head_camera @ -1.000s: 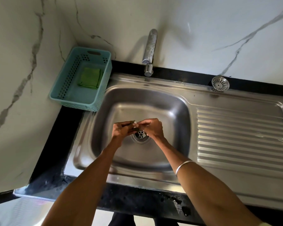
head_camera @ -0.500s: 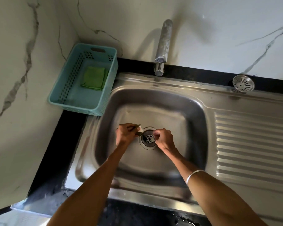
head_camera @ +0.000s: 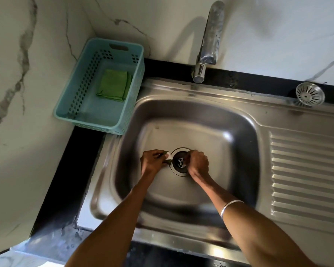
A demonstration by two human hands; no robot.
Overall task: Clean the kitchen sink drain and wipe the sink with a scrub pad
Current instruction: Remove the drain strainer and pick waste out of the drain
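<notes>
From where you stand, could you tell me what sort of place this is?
Most likely a home kitchen: a stainless steel sink with a ribbed draining board, a tap against marble-look wall tiles, and a green scrub pad in a teal basket.

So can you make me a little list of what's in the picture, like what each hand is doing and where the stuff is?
left hand: pinches small dark and white scraps beside the round metal drain
right hand: fingers curled at the drain's rim; what they hold is hidden
steel sink basin: no water visible
green scrub pad: lies in the teal plastic basket
round metal strainer: out, on the black counter
</notes>
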